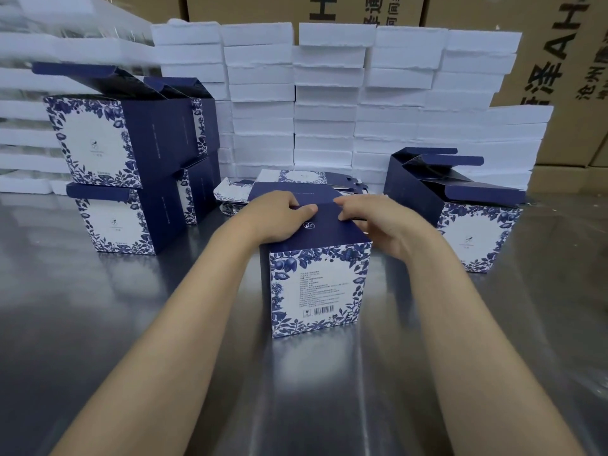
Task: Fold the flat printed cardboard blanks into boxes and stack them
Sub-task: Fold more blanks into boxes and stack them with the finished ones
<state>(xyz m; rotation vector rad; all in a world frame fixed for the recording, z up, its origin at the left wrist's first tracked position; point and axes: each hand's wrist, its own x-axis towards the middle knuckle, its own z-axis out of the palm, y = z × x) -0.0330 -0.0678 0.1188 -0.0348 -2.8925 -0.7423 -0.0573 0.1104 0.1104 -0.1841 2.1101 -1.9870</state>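
At the centre of the frame both hands, left (279, 216) and right (371, 222), pinch the top flap of a box (317, 274) standing on the counter (98, 324), with folded boxes (125, 166) stacked at upper left and flat blanks (296, 179) still waiting behind.

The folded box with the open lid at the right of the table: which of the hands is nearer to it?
Right. The right hand is on the centre box, just beside the open-lid box; the left hand lies farther away, on the centre box's far side.

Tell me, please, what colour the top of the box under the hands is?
Plain dark navy top of the cardboard box, seen best in the head view.
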